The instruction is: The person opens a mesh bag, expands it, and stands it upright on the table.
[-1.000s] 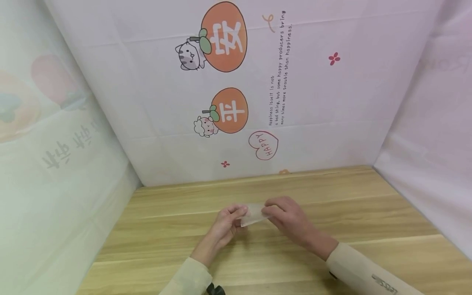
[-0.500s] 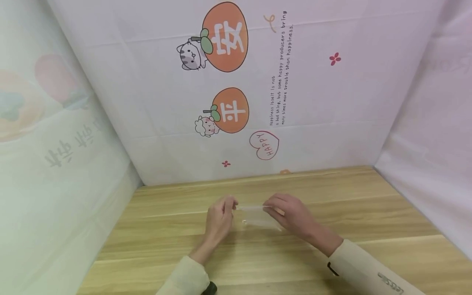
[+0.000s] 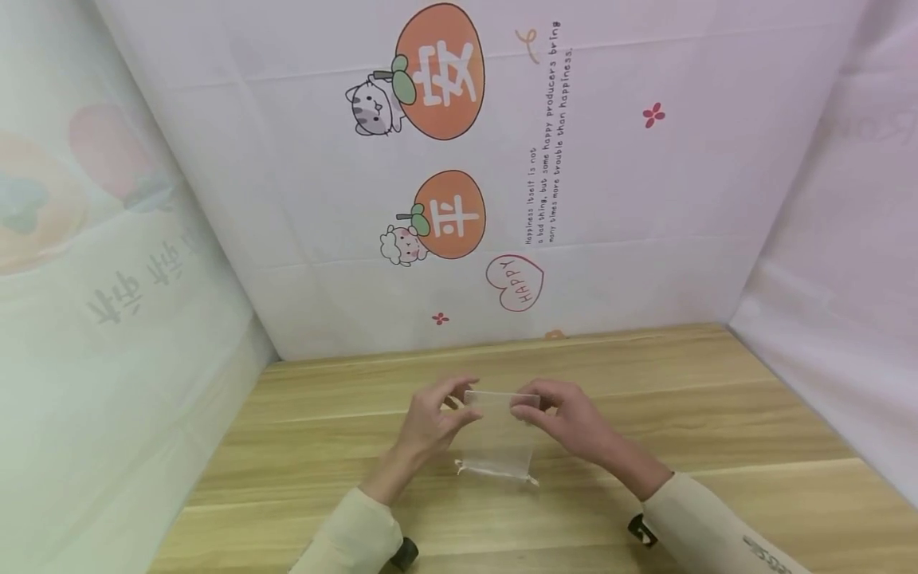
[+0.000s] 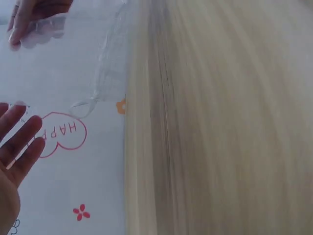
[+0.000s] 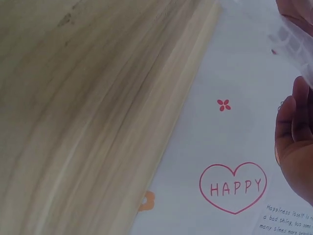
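Clear pouch (image 3: 496,437) held up over the tabletop between two hands. Film thin, see-through, roughly rectangular; straight rim at its 12 o'clock. Pale cord (image 3: 495,472) gathers the opposite end into puckers, knotted tips out at about 5 and 8 o'clock.

Right hand (image 3: 570,416), at the pouch's 3 o'clock: thumb and forefinger pinch the film close to the rim. Left hand (image 3: 429,418), toward 10 o'clock: thumb and forefinger parted around the near corner, the other fingers fanned in the left wrist view; contact with the film cannot be told.

Cream sleeves (image 3: 717,522) come in from 4 and 8 o'clock, the former lettered; black fittings (image 3: 405,554) by both cuffs.

Tabletop (image 3: 323,446): yellow-tan wood look, streaked grain running from 9 to 3 o'clock, straight far edge meeting the back cloth (image 3: 301,199). That cloth white, fold-creased, printed sideways: red-outlined heart (image 3: 515,283) at 12 o'clock reading HAPPY, orange fruit shapes (image 3: 452,215) with white characters between 11 and 12, small lines of English (image 3: 551,143) just past 12, red flower (image 3: 653,115) at 1. Matching pale sheets (image 3: 861,263) hang at 10 and 2 o'clock, the former's prints faint.
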Tool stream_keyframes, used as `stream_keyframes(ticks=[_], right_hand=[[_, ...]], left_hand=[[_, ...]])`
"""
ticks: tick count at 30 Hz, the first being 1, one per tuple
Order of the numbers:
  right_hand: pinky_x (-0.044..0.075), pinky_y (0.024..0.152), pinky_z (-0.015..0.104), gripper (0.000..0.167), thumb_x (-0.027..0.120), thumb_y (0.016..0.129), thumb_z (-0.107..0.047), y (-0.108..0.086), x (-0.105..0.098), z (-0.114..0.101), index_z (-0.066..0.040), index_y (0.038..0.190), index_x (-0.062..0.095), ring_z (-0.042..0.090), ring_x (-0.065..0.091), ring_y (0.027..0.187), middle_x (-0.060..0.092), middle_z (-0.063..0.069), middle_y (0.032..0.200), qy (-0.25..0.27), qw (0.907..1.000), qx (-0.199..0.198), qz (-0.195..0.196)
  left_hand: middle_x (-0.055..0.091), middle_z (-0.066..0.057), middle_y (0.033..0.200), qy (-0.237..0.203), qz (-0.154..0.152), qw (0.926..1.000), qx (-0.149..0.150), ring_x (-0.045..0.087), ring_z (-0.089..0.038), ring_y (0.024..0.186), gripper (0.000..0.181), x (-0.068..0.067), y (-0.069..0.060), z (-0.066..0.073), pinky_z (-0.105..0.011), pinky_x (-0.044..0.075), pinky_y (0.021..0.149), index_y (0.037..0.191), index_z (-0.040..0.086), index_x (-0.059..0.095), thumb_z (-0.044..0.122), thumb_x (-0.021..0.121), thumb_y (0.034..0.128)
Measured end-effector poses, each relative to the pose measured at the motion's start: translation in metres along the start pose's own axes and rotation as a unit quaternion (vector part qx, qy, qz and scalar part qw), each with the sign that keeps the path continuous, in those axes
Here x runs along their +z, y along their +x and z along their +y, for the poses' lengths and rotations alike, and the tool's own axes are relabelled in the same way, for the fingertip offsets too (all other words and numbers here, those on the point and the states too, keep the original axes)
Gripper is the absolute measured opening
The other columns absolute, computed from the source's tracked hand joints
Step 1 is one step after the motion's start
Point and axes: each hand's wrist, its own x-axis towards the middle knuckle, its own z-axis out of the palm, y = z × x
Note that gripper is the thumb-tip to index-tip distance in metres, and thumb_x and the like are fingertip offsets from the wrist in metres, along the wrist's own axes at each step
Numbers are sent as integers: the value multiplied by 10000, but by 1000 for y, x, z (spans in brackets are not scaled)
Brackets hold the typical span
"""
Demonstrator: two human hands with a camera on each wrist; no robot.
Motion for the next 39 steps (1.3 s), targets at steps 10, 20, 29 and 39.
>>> stream_keyframes(ticks=[10,20,29,39], right_hand=[[571,669,314,105,683,969,-130,2,8,8,-31,980,712,258,645,747,682,62,840,915,9939,524,-331],[555,665,288,123,707,956,-159,2,4,6,-60,1027,726,198,627,748,681,62,849,1158,9889,922,-88],[562,739,348,249,613,1024,-225,6,15,-1,-4,1068,719,235,678,806,731,104,907,1337,9783,1373,785],[561,695,292,213,673,984,-162,9,29,-4,40,928,707,207,667,722,698,116,789,1705,9644,1152,1659]], left_hand=[[717,-102,754,-1659,127,9683,-1862,654,-162,637,235,7,-3,18,-295,581,634,908,-3,753,203,666,983],[715,-151,731,-2201,799,9456,-2261,634,-157,562,237,14,3,18,-271,573,584,872,-40,750,172,694,960],[705,-130,684,-2296,1354,9370,-2257,618,-154,508,277,16,3,13,-280,575,566,821,-55,730,189,707,950],[699,-98,650,-2400,1611,9318,-2194,618,-134,467,319,19,7,12,-264,571,536,814,-94,713,194,707,951]])
